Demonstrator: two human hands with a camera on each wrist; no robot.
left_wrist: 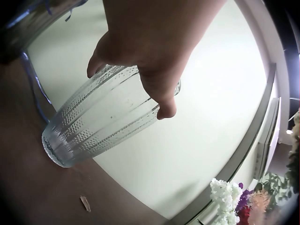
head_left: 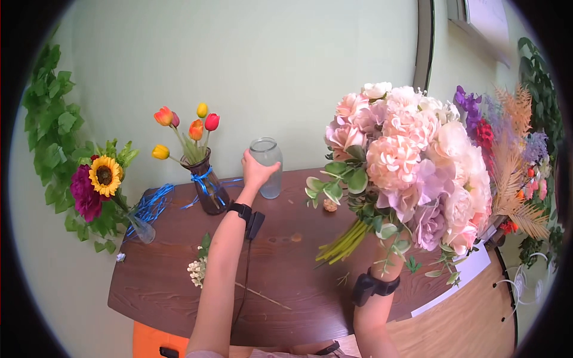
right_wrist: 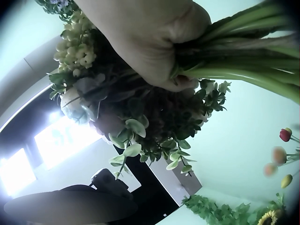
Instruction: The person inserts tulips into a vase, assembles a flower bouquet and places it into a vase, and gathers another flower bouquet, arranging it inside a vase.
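My left hand [head_left: 259,170] grips a clear ribbed glass vase [head_left: 271,186] near its top, thumb on one side and fingers on the other. In the left wrist view the vase [left_wrist: 93,122] has a textured pattern, and its base is at the tabletop. My right hand [right_wrist: 154,47] holds a large bouquet [head_left: 412,161] of pink, white and lilac flowers by its bundled green stems [right_wrist: 243,61]. Those stems point down and left in the head view, where the blooms and leaves mostly hide that hand.
A dark vase [head_left: 210,194] of tulips with a blue ribbon stands left of the glass vase. Farther left are blue strands [head_left: 152,206] and a small vase [head_left: 142,230] with a sunflower. A white-berry sprig [head_left: 198,269] lies on the brown table [head_left: 286,298]. More flowers [head_left: 519,149] fill the right.
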